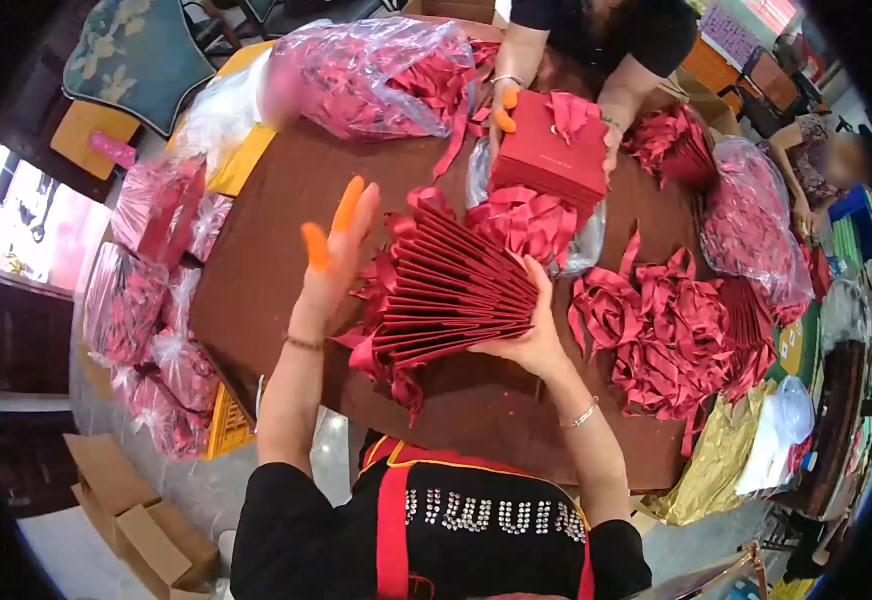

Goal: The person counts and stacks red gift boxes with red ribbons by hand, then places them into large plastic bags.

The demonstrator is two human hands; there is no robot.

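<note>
My right hand (536,335) grips one end of a stack of flat red cards (461,285) with red ribbons, their kind not clear. The stack fans out toward the left, its loose ribbons hanging at the spread end. Just left of that end my left hand (341,245) is raised with fingers stretched out, holding nothing. Orange finger covers sit on two of its digits. Across the table a co-worker's hands hold another red stack (551,155), with a ribbon bow on top. Red ribbons (526,225) bunch up between the two stacks.
The brown tabletop (256,235) carries a ribboned red pile (666,335) at right and plastic bags of red pieces (376,80) at the back. More filled bags (131,300) stand along the left edge. Open cardboard boxes (146,530) lie on the floor. Another person sits far right.
</note>
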